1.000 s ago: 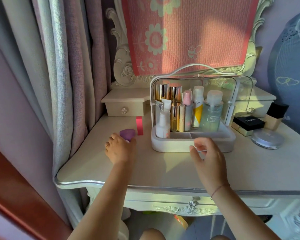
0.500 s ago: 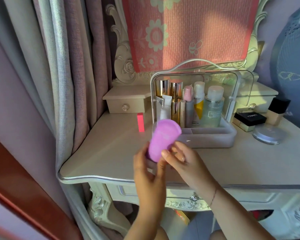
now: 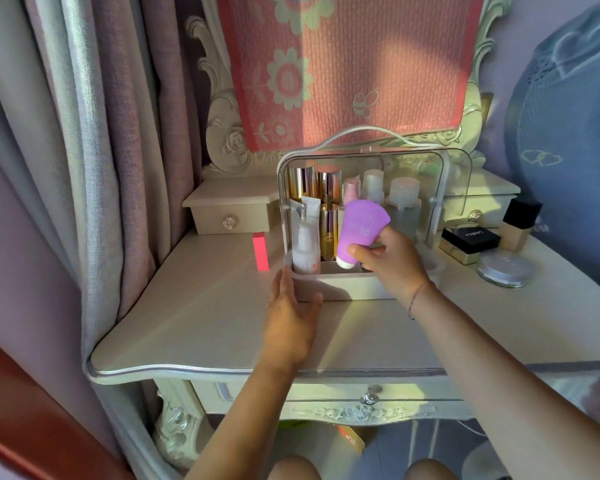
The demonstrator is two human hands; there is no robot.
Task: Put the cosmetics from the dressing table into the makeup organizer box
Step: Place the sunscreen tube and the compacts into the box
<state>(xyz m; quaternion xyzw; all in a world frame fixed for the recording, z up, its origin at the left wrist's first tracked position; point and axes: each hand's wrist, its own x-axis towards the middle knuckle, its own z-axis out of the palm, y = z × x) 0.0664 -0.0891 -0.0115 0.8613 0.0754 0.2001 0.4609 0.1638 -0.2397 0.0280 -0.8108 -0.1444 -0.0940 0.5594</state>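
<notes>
The white makeup organizer box (image 3: 340,291) stands in the middle of the dressing table (image 3: 201,320), its clear lid raised. Gold tubes, a white pump bottle (image 3: 305,251) and clear bottles stand inside. My right hand (image 3: 390,261) grips a purple tube (image 3: 359,232), cap down, over the box's front compartment. My left hand (image 3: 290,313) rests flat against the box's front left corner with its fingers apart. A red lipstick (image 3: 260,251) stands upright on the table, left of the box.
To the right of the box lie a black compact case (image 3: 470,237), a round silver compact (image 3: 504,270) and a foundation bottle with a black cap (image 3: 518,226). Small drawer units (image 3: 231,211) sit at the back. Curtains hang on the left.
The purple tube has passed from both hands into my right hand alone and moved forward into the box's front. My left hand has dropped to the box's front left corner.
</notes>
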